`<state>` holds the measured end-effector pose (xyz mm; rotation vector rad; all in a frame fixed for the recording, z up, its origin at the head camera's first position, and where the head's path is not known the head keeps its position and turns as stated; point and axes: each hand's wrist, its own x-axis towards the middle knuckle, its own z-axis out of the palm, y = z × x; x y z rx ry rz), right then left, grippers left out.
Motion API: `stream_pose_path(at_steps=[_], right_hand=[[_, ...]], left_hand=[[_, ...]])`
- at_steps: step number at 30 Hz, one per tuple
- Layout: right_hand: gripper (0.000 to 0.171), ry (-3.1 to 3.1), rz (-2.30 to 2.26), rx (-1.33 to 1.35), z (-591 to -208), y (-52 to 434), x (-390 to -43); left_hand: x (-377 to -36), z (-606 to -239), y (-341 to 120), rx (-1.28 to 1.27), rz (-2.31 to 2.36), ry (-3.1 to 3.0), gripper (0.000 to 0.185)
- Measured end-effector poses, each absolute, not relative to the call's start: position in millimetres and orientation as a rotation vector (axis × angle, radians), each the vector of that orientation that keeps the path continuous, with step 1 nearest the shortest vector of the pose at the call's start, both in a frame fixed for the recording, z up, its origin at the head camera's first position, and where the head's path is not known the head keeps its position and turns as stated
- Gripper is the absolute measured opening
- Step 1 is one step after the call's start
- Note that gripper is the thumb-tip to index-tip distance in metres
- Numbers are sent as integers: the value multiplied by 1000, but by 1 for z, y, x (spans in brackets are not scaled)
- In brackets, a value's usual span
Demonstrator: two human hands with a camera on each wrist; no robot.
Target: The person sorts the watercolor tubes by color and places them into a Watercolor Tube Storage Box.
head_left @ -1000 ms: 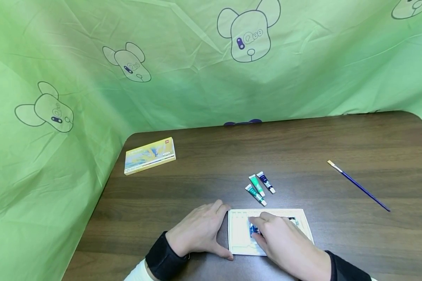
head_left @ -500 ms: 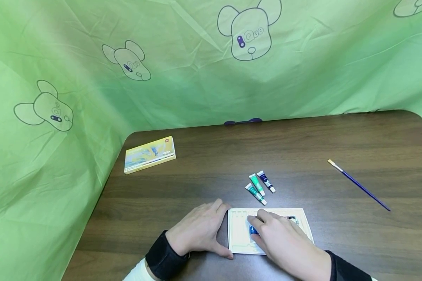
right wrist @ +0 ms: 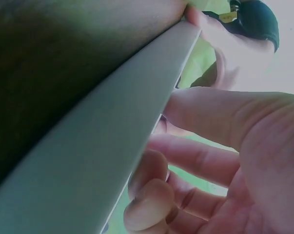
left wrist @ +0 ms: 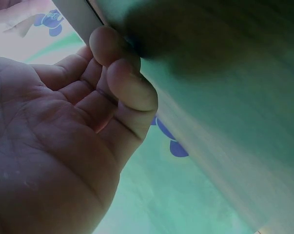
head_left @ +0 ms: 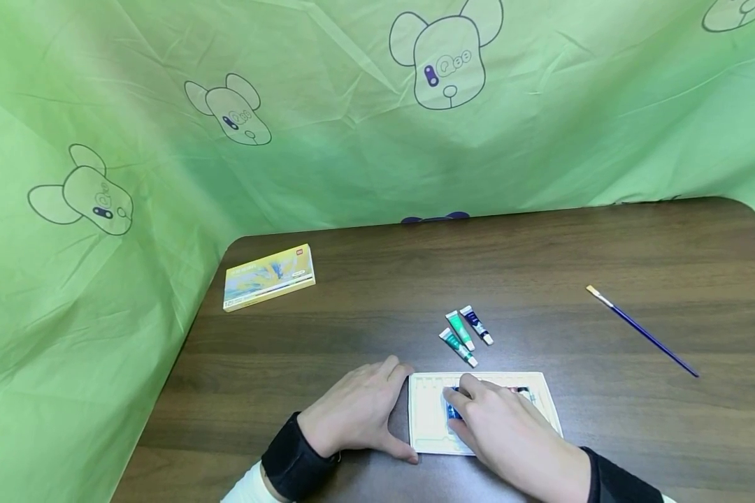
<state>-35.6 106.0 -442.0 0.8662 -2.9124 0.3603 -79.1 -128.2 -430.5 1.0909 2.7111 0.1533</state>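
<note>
One small blue paint tube (head_left: 453, 410) lies in the shallow cream plastic tray (head_left: 426, 419) at the near edge of the dark wood-grain table (head_left: 541, 265), and the right hand (head_left: 509, 436) is on it: the fingertips curl down over the tube and appear to pinch it, probably to work it out of or into its moulded slot. The left hand (head_left: 355, 413) lies flat on the table against the tray's left edge, fingers relaxed and the thumb along the near corner, holding nothing; that placement looks meant to keep the light tray from sliding under the other hand's pull.

Beyond the tray, three more little tubes lie loose and close together: two green paint tubes (head_left: 459, 339) and a dark blue paint tube (head_left: 476, 325), within easy reach. Farther off, a flat yellow cardboard box (head_left: 268, 276) sits at the far left corner, and a thin blue-handled paintbrush (head_left: 642, 332) lies well apart on the right. A green cloth printed with bear heads (head_left: 377, 105) hangs behind and to the left.

Most of the blue tube is covered by the right hand, so how firmly it is held is uncertain. A dark tube end (head_left: 523, 392) shows at the tray's far right, otherwise hidden. Both wrist views are blurred and too close: only the left hand's palm (left wrist: 54, 146) and the right hand's curled fingers (right wrist: 195, 161) beside a pale tray edge can be made out.
</note>
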Motion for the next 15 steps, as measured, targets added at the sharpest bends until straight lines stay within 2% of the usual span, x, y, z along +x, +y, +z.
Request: stream_pose_path(at_steps=[15], right_hand=[[31,-2981,397,848,-441,110,-39]], left_hand=[[-80,-431,-128,1090,151,2706,97]])
